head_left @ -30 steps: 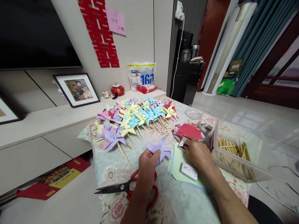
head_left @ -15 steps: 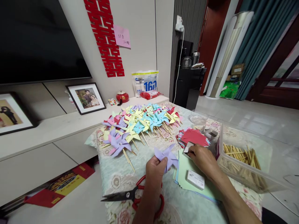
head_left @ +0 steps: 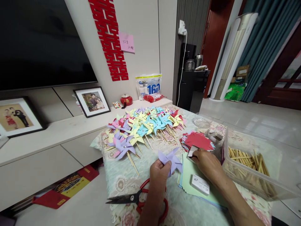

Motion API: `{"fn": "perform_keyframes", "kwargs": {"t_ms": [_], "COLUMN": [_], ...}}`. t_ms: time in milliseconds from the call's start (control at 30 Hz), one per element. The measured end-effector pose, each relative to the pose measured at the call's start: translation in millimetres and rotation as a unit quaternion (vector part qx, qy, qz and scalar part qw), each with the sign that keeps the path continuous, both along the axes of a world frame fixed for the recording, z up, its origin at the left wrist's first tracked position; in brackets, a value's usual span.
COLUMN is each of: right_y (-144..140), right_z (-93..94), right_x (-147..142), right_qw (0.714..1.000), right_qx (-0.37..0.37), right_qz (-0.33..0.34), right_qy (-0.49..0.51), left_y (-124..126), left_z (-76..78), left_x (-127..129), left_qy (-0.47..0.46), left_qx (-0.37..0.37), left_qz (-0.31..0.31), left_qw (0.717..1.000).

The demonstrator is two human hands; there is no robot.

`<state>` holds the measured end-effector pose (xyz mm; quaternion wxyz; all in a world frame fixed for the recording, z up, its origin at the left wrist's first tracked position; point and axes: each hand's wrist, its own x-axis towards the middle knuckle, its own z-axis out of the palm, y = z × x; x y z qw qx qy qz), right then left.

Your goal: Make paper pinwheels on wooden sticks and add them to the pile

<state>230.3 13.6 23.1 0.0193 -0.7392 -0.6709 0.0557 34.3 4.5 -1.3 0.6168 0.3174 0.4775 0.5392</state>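
In my left hand (head_left: 158, 175) a folded purple paper pinwheel (head_left: 174, 160) is pinched between thumb and fingers. My right hand (head_left: 208, 161) reaches into a small open cardboard box (head_left: 192, 152), its fingertips bent together; whatever they grip is hidden. That box rests by the edge of a stack of green paper sheets (head_left: 188, 171), beside a pile of red cut paper pieces (head_left: 199, 140). A small white box (head_left: 200, 184) lies on the sheets below my right wrist. Red-handled scissors (head_left: 125, 199) lie with blades apart, partly covered by my left forearm.
Many finished pinwheels (head_left: 143, 123) on sticks lie across the far side of the floral tablecloth (head_left: 145, 166). At right stands a clear plastic bin (head_left: 249, 183) holding wooden sticks (head_left: 258, 163). Behind the red paper are a round clear container (head_left: 202, 124) and another small open box (head_left: 216, 137).
The whole view has shifted slightly, so everything appears a little lower and further right. Both hands keep nearly the same places, the left with the pinwheel, the right at the small box.
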Motion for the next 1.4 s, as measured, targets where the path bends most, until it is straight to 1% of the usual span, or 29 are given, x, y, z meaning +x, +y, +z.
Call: {"fn": "perform_keyframes", "kwargs": {"t_ms": [133,267,367,667,867,967,1033,1100,1167,1200,1267,1300,1400], "right_y": [3,4,3,1,1,0,-1,-2,-4,-5,-8,-10,-14], "right_z": [-2.2,-4.5,-4.1,-0.4,-1.7,-0.7,0.0,0.4,0.5,0.7,1.0,1.1,-0.1], "right_x": [3,3,3,-1,0,2,4,4,1,-2,-11,-17,-31], "right_qw": [1.000,1.000,1.000,0.998,0.997,0.995,0.991,0.982,0.963,0.949,0.922,0.913,0.905], "right_qx": [0.000,0.013,0.023,0.049,0.052,0.075,0.112,0.165,0.210,0.219,0.213,0.205,0.191], "right_qz": [0.014,0.015,0.020,-0.012,-0.051,-0.058,-0.062,-0.054,-0.028,-0.010,0.026,0.042,0.085], "right_qy": [0.005,-0.008,0.003,0.022,0.012,0.014,0.022,0.069,0.167,0.225,0.322,0.350,0.370], "left_y": [1,0,-3,-1,2,3,3,1,-2,-3,-6,-7,-10], "left_z": [-1.2,-2.2,-0.4,4.3,-1.8,-4.3,-2.9,0.8,5.4,7.8,12.1,13.8,17.5], "left_x": [1,1,0,1,2,2,2,1,0,0,1,1,3], "left_qy": [0.005,0.000,0.004,0.003,-0.003,-0.012,-0.014,-0.024,-0.056,-0.081,-0.132,-0.155,-0.201], "left_qx": [-0.009,0.005,0.010,0.002,-0.012,-0.007,-0.002,0.000,0.005,0.008,0.011,0.012,0.027], "left_qz": [0.003,-0.002,-0.004,0.004,0.008,0.013,0.010,0.006,0.001,-0.003,-0.021,-0.038,-0.092], "left_qw": [1.000,1.000,1.000,1.000,1.000,1.000,1.000,1.000,0.998,0.997,0.991,0.987,0.975]}}
